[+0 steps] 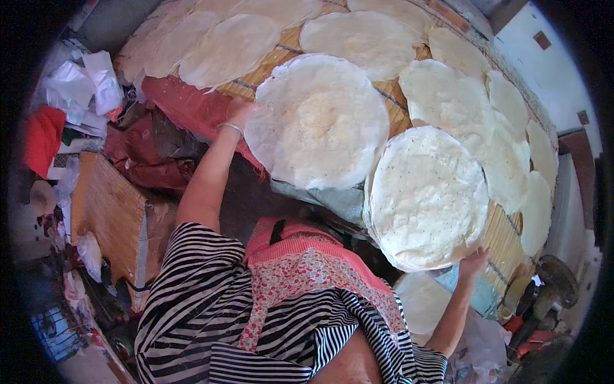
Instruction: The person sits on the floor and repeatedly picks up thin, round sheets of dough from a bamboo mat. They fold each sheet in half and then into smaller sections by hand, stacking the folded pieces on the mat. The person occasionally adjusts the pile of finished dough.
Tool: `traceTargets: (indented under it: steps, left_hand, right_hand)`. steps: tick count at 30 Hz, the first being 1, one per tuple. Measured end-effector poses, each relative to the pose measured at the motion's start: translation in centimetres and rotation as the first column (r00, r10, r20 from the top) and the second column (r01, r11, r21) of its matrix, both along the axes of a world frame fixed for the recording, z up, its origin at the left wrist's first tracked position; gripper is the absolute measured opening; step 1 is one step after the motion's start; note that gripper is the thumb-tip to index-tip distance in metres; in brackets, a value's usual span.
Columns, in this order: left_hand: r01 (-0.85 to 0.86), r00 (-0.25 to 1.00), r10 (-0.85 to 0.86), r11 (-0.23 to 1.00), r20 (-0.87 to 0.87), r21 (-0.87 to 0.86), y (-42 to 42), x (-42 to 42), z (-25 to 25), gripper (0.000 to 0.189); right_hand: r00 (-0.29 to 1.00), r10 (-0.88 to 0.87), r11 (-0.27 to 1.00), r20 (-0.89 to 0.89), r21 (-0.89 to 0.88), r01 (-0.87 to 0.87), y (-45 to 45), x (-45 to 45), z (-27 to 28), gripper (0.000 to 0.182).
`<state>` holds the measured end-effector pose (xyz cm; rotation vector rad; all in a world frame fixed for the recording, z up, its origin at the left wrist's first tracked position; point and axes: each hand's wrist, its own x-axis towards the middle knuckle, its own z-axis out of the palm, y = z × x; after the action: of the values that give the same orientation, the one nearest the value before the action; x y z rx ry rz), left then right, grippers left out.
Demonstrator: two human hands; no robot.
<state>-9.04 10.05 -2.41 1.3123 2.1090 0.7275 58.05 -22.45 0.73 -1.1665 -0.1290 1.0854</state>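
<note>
Two piles of large, thin round flatbreads lie before me at the near edge of a slatted bamboo mat (499, 245). My left hand (241, 113) is at the left rim of the left flatbread (316, 120); its fingertips are partly hidden, so I cannot tell whether it grips it. At the lower right rim of the right stack of flatbreads (428, 197), speckled with dark dots, is my right hand (474, 261), its grip unclear. More flatbreads (360, 41) are spread over the mat, some overlapping. Another flatbread (422, 302) lies below the right stack.
Red cloth (192, 103) drapes at the mat's near left edge. A box-like object with a slatted surface (108, 211) stands at the left, below white plastic bags (72, 89). Clear plastic (479, 341) and dark round objects (556, 283) are at the lower right.
</note>
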Motion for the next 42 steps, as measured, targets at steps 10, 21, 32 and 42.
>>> traceTargets:
  steps: [10,21,32,42]
  left_hand:
    - [0.385,0.784,-0.455,0.89,0.423,0.245,-2.1,7.8,13.0,0.012]
    - [0.764,0.555,-0.828,0.47,-0.08,0.441,-4.1,16.3,20.7,0.012]
    - [-0.01,0.3,0.019,1.0,0.954,-0.017,0.1,3.8,5.1,0.025]
    - [0.002,0.286,0.0,1.0,0.958,0.0,-4.1,-0.5,2.0,0.023]
  right_hand:
    - [0.251,0.208,0.948,0.945,-0.133,-0.289,12.7,-12.1,8.1,0.027]
    - [-0.314,0.028,0.601,0.949,-0.267,-0.753,27.5,-34.0,19.6,0.03]
    - [-0.235,0.055,0.682,0.97,-0.209,-0.701,31.9,-35.4,18.7,0.04]
    - [-0.127,0.748,0.619,0.651,-0.754,-0.22,32.3,-25.2,0.5,0.047]
